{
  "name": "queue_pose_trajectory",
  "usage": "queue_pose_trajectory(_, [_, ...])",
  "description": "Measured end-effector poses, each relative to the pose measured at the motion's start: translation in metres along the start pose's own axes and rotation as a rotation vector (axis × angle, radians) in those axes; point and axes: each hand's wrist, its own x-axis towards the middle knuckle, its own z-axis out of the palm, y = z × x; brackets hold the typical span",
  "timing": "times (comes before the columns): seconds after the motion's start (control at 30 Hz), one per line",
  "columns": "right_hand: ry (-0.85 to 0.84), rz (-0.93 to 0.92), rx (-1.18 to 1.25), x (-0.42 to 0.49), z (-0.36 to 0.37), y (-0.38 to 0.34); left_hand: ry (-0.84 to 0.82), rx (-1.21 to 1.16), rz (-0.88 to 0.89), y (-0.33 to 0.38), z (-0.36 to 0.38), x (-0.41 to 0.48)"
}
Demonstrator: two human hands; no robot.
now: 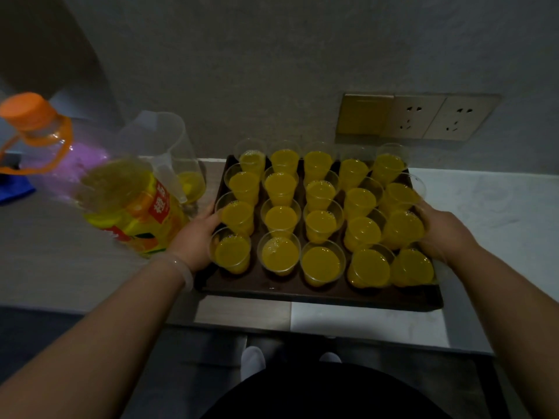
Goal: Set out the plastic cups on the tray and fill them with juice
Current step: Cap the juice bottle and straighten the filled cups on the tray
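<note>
A dark brown tray (272, 290) sits on the counter against the wall. Several clear plastic cups (322, 263) stand on it in rows, each holding orange juice. My left hand (193, 237) grips the tray's left edge, fingers curled round the rim beside the cups. On the opposite side, my right hand (443, 234) holds the right edge the same way. A large juice bottle (121, 195) with an orange cap and handle stands left of the tray, partly full. Behind it is a clear jug (178, 158) with a little juice at the bottom.
The grey and white counter (496, 213) extends to both sides of the tray. A wall socket panel (423, 116) is mounted above the tray's far right. A blue object (15, 186) lies at the far left. The counter's front edge runs just below the tray.
</note>
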Motion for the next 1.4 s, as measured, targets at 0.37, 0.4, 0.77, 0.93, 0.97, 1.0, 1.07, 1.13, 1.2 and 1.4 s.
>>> queue_pose_trajectory(0.37, [0.043, 0.017, 0.041, -0.005, -0.001, -0.004, 0.027, -0.01, 0.053, 0.0, -0.002, -0.004])
queue_pose_trajectory(0.4, [0.045, 0.018, 0.041, -0.004, -0.001, -0.003, 0.034, -0.008, 0.048, 0.0, -0.002, -0.004])
queue_pose_trajectory(0.77, [0.038, 0.029, 0.031, 0.003, 0.004, 0.007, 0.009, 0.012, 0.012, -0.003, -0.001, -0.002])
queue_pose_trajectory(0.93, [0.05, 0.023, 0.061, 0.002, 0.002, 0.005, -0.01, -0.035, -0.036, 0.002, -0.001, 0.001])
queue_pose_trajectory(0.97, [0.049, 0.041, 0.084, 0.001, 0.001, 0.004, -0.01, -0.044, -0.04, 0.003, -0.001, 0.001])
queue_pose_trajectory(1.0, [0.052, 0.039, 0.098, 0.0, 0.0, 0.003, -0.015, -0.044, -0.053, 0.004, -0.001, 0.002])
queue_pose_trajectory(1.07, [0.052, 0.03, 0.1, 0.001, 0.001, 0.002, -0.018, -0.05, -0.063, 0.007, -0.002, 0.001])
queue_pose_trajectory(1.13, [0.051, 0.02, 0.074, 0.002, 0.001, 0.003, 0.017, -0.093, -0.011, 0.01, -0.003, -0.001])
queue_pose_trajectory(1.2, [0.06, 0.004, 0.074, 0.001, 0.002, 0.003, 0.036, -0.126, 0.027, 0.012, -0.005, -0.003])
queue_pose_trajectory(1.4, [0.079, -0.016, 0.096, 0.002, 0.002, 0.005, 0.042, -0.141, 0.061, 0.012, -0.005, -0.004])
